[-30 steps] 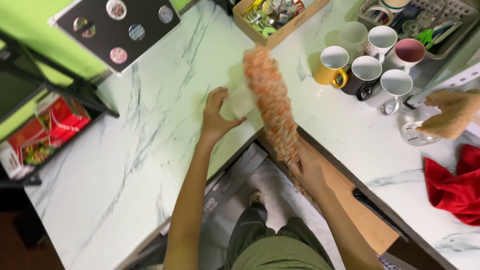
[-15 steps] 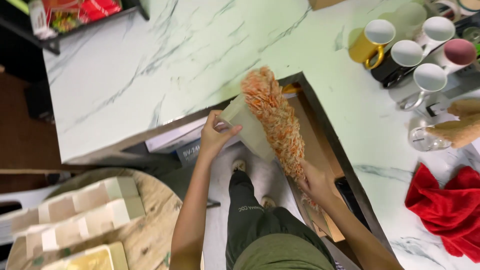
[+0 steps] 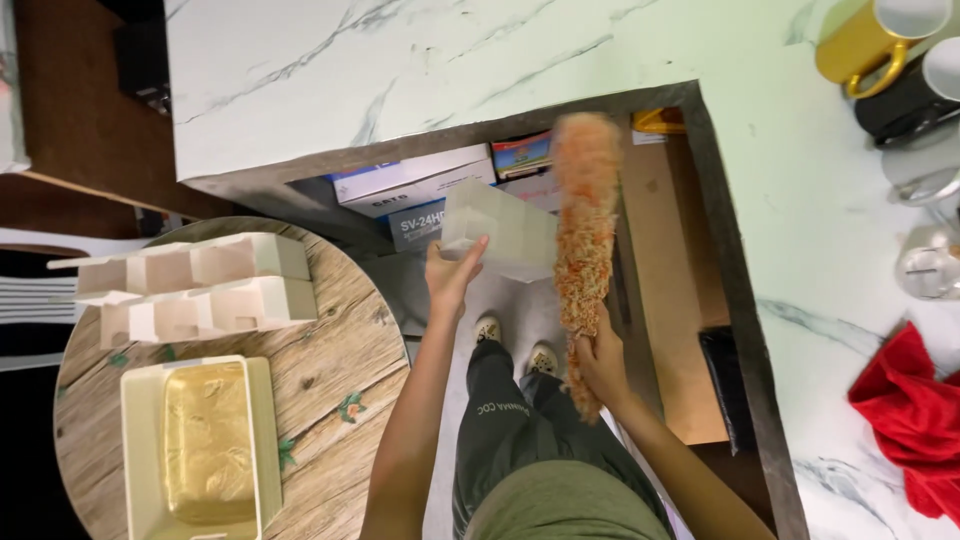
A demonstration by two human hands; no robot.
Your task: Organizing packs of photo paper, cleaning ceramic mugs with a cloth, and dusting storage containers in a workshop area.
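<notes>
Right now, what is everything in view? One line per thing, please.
feather duster: 1, orange, right hand
compartmented organizer: 1, white, left hand
divider trays: 2, white, round wooden table
rectangular tub: 1, cream with gold inside, same table
mugs: several, one yellow, top right on marble counter
cloth: 1, red, counter's right edge
boxes: several, under the counter
left hand: grips organizer
right hand: grips duster handle

The divider tray (image 3: 500, 228) sits left of the duster (image 3: 582, 235), touching it, above the round table's (image 3: 330, 400) right side.
</notes>
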